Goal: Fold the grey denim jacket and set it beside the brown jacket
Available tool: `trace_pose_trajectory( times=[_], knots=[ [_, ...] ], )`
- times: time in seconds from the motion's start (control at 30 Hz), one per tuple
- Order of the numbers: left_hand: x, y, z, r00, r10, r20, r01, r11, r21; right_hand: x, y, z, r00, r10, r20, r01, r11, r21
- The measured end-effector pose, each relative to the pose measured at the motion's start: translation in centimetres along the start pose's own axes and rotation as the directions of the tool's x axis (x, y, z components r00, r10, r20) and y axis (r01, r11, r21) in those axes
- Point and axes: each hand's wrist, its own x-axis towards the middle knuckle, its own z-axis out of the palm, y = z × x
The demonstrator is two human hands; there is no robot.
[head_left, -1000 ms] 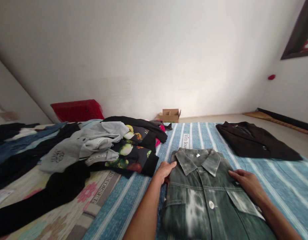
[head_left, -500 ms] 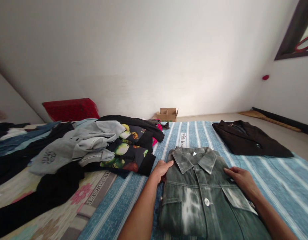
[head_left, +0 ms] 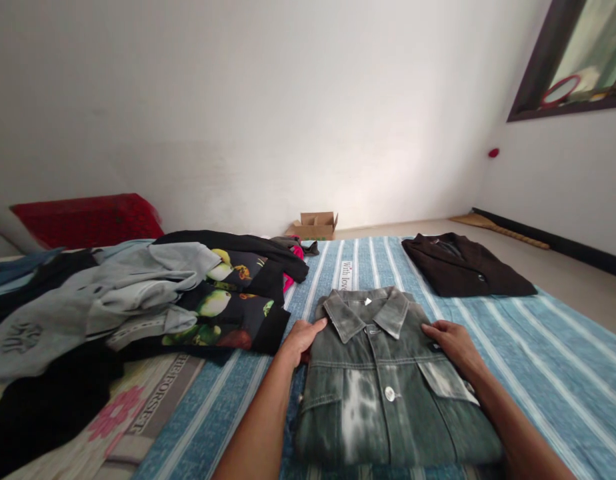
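Note:
A folded green-grey denim jacket (head_left: 383, 387) lies collar-up on a blue striped sheet (head_left: 538, 360). My left hand (head_left: 301, 339) grips the jacket's left edge just below the collar, thumb on top and fingers tucked under the fabric. My right hand (head_left: 451, 341) lies on the right shoulder with its fingers curled over the fabric. Both forearms reach in from the bottom of the view.
A folded black jacket (head_left: 465, 267) lies farther back on the right. A loose heap of clothes (head_left: 153, 300) in grey, black and a fruit print covers the left. A red cushion (head_left: 83, 219) and a small cardboard box (head_left: 315, 225) sit by the wall.
The view has swung to the right, so everything sits farther left in the picture. Both hands keep the same hold on the jacket's shoulders.

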Motion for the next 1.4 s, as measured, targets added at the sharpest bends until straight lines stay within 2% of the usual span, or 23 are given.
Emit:
trace_pose_trajectory(
  times=[0.47,0.67,0.8,0.9,0.97,1.03,1.1,1.13,1.2,1.27,1.4],
  knots=[
    [-0.1,0.3,0.2,0.999,0.038,-0.015,-0.037,0.999,0.023,0.0,-0.2,-0.2,0.999,0.002,-0.032,-0.002,1.0,0.002],
    [-0.7,0.7,0.5,0.992,0.093,-0.086,-0.079,0.985,0.151,-0.1,-0.5,-0.3,0.999,0.023,-0.034,-0.022,1.0,0.003],
    [-1.8,1.7,0.4,0.949,0.192,-0.25,-0.097,0.932,0.349,-0.3,-0.8,-0.4,0.999,0.025,-0.036,-0.025,1.0,0.009],
    [-4.4,2.8,1.1,0.876,0.356,-0.325,-0.141,0.834,0.534,-0.3,-0.9,-0.6,0.999,0.021,-0.034,-0.021,1.0,0.01],
    [-7.2,3.2,2.4,0.795,0.563,-0.227,-0.255,0.649,0.717,-0.2,-0.8,-0.6,0.999,0.018,-0.035,-0.018,1.0,0.011],
    [-10.3,3.3,4.4,0.729,0.684,-0.029,-0.435,0.495,0.752,0.0,-0.6,-0.6,0.999,0.015,-0.037,-0.015,1.0,0.013],
    [-12.8,2.9,6.5,0.669,0.707,0.23,-0.609,0.344,0.715,0.2,-0.3,-0.5,0.999,0.012,-0.037,-0.012,1.0,0.015],
    [-13.7,2.7,7.5,0.651,0.692,0.311,-0.648,0.294,0.703,0.3,-0.2,-0.5,0.999,0.011,-0.037,-0.01,1.0,0.015],
    [-14.7,2.0,9.1,0.646,0.634,0.425,-0.678,0.219,0.702,0.4,0.0,-0.4,0.999,0.008,-0.041,-0.008,1.0,0.013],
    [-14.7,1.2,10.1,0.667,0.566,0.484,-0.671,0.174,0.721,0.5,0.1,-0.3,0.999,0.007,-0.048,-0.007,1.0,0.009],
    [-13.5,-0.2,10.4,0.698,0.512,0.501,-0.637,0.123,0.761,0.7,0.2,-0.3,0.998,0.012,-0.061,-0.012,1.0,-0.011]
  ],
)
